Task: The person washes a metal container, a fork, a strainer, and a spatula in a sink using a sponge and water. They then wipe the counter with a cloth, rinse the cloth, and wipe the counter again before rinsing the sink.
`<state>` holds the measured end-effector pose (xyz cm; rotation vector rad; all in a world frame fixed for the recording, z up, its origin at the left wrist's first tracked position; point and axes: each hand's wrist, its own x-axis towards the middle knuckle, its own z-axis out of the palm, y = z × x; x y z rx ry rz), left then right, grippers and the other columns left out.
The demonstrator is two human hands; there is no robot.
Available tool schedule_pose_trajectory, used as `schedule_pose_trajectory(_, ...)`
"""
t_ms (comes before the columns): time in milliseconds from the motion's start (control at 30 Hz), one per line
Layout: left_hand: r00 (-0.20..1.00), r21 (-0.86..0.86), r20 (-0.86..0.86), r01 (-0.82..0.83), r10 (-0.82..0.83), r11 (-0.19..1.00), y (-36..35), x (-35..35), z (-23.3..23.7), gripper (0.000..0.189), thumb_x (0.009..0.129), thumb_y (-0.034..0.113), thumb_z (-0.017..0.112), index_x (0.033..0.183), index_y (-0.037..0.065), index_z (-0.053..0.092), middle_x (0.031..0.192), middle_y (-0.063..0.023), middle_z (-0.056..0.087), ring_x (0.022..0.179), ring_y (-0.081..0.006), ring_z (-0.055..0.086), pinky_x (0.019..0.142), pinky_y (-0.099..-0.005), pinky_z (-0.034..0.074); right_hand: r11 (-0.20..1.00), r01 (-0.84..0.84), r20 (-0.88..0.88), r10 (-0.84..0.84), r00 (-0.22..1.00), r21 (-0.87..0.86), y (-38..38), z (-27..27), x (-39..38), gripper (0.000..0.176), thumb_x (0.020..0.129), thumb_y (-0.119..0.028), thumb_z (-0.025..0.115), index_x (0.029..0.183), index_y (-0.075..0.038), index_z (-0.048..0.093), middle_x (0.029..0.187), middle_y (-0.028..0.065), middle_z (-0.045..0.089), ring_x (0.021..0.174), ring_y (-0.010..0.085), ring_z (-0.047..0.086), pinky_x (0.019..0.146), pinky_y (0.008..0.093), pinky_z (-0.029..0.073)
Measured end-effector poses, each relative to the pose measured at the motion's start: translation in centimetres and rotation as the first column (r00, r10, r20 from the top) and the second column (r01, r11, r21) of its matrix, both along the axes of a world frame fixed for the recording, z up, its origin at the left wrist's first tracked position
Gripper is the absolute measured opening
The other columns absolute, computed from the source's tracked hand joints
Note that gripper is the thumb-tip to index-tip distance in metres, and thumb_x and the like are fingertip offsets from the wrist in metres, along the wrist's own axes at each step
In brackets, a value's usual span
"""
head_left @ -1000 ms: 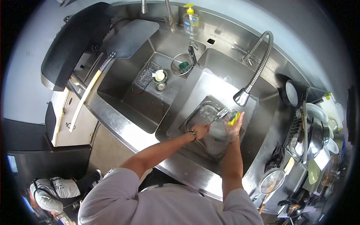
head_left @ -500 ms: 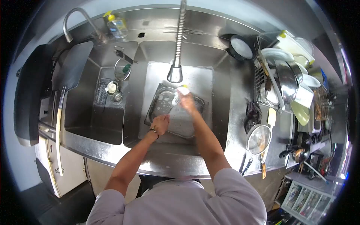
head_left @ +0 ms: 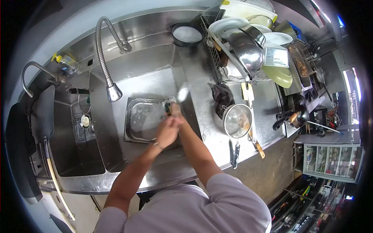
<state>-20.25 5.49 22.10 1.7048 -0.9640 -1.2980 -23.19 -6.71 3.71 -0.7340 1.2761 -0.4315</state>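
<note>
Over the right part of a large sink basin point(head_left: 108, 136), my two hands are close together. My left hand point(head_left: 167, 130), smeared by motion, is closed near the lower end of a utensil whose pale, blurred head point(head_left: 182, 92) shows above my hands. My right hand point(head_left: 175, 112) is closed round a green and white sponge point(head_left: 168, 108), against the utensil's shaft. The shaft is mostly hidden by my fingers. Beneath and left of the hands, a rectangular metal tray point(head_left: 134, 101) with suds and water lies in the basin.
A spring faucet point(head_left: 101, 58) hangs over the basin. At left are a smaller sink point(head_left: 64, 151), a soap bottle point(head_left: 69, 65) and a long-handled peel point(head_left: 46, 112). On the right counter are a strainer point(head_left: 237, 121), knives point(head_left: 236, 154), a pan point(head_left: 187, 35) and a loaded dish rack point(head_left: 211, 42).
The view has turned to the right, so the sinks appear farther left. My hands have come together, and the utensil's head now shows above them rather than beside my right hand.
</note>
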Motion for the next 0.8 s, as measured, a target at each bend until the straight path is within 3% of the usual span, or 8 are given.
schedule_pose_trajectory(100,0.999,-0.080,-0.023,-0.026,0.024,0.996,-6.1,-6.6,-6.4,0.028,0.091,0.033,0.042,0.103,0.011,0.054,0.053,-0.0012,0.046,0.040,-0.0140,0.044,0.036,-0.0306,0.037,0.999,-0.047,-0.028,0.047,0.998,-0.001,0.1,-1.4,-1.6,0.027,0.083,-0.029,0.045,0.082,-0.003,0.054,0.071,0.0121,0.052,0.058,0.0224,0.051,0.049,0.0361,0.042)
schedule_pose_trajectory(233,0.779,-0.208,0.608,0.339,-0.150,0.917,-7.1,-9.6,-3.9,0.038,0.088,0.037,0.044,0.105,0.004,0.053,0.083,-0.0184,0.060,0.083,-0.0351,0.057,0.075,-0.0398,0.045,0.963,-0.121,-0.116,0.095,0.989,-0.241,0.6,-2.9,-1.7,0.027,0.081,-0.027,0.047,0.088,-0.001,0.052,0.081,0.0152,0.054,0.070,0.0266,0.052,0.059,0.0367,0.043)
schedule_pose_trajectory(367,0.847,-0.687,0.421,0.063,0.326,0.724,-4.9,-1.4,-0.2,0.014,0.078,0.008,0.057,0.091,0.003,0.059,0.089,-0.0144,0.060,0.090,-0.0302,0.056,0.081,-0.0371,0.044,0.589,-0.338,-0.381,0.055,0.923,-0.734,-0.1,-2.0,-0.7,0.030,0.080,-0.024,0.048,0.095,0.001,0.051,0.091,0.0182,0.056,0.083,0.0308,0.054,0.069,0.0373,0.044)
schedule_pose_trajectory(400,0.860,-0.609,0.336,-0.114,0.385,0.785,-3.9,1.9,-1.4,0.014,0.077,0.007,0.057,0.090,0.003,0.058,0.089,-0.0141,0.060,0.088,-0.0307,0.056,0.080,-0.0368,0.044,0.423,-0.366,-0.413,-0.022,0.910,-0.829,-1.3,-1.2,-0.6,0.031,0.079,-0.024,0.048,0.096,0.002,0.051,0.093,0.0189,0.056,0.086,0.0319,0.054,0.072,0.0374,0.044)
schedule_pose_trajectory(433,0.749,-0.623,0.472,-0.089,0.464,0.777,-3.3,6.5,-4.4,0.018,0.078,0.008,0.056,0.095,0.004,0.056,0.092,-0.0148,0.059,0.090,-0.0308,0.055,0.080,-0.0376,0.044,0.629,-0.475,-0.486,0.172,0.857,-0.615,-2.8,7.7,-0.1,0.034,0.079,-0.019,0.045,0.104,0.003,0.047,0.105,0.0237,0.051,0.098,0.0390,0.048,0.082,0.0411,0.040)
schedule_pose_trajectory(533,0.397,-0.057,0.897,-0.331,0.193,0.942,0.7,17.4,-14.2,0.049,0.075,0.030,0.062,0.112,0.001,0.050,0.106,-0.0198,0.053,0.098,-0.0326,0.051,0.090,-0.0400,0.038,0.112,-0.352,-0.368,-0.196,0.909,-0.929,-9.0,10.9,1.6,0.048,0.078,-0.015,0.047,0.122,0.003,0.038,0.125,0.0268,0.037,0.112,0.0443,0.037,0.100,0.0447,0.027)
schedule_pose_trajectory(600,0.387,0.172,0.922,-0.428,0.008,0.887,2.9,22.2,-20.5,0.055,0.073,0.033,0.063,0.115,0.001,0.048,0.113,-0.0213,0.050,0.103,-0.0321,0.050,0.093,-0.0388,0.036,0.307,-0.442,-0.519,-0.249,0.817,-0.843,-11.5,21.4,3.1,0.053,0.078,-0.017,0.053,0.125,0.000,0.035,0.121,0.0271,0.039,0.105,0.0417,0.046,0.091,0.0440,0.039)
schedule_pose_trajectory(800,0.766,0.427,0.642,-0.334,-0.022,0.840,4.0,25.4,-22.7,0.052,0.071,0.035,0.064,0.109,0.001,0.053,0.111,-0.0212,0.052,0.103,-0.0330,0.051,0.090,-0.0365,0.040,0.385,-0.824,-0.909,-0.154,0.387,-0.416,-29.3,19.4,7.3,0.063,0.073,-0.040,0.059,0.126,-0.012,0.039,0.124,0.0232,0.042,0.114,0.0370,0.044,0.093,0.0421,0.038)
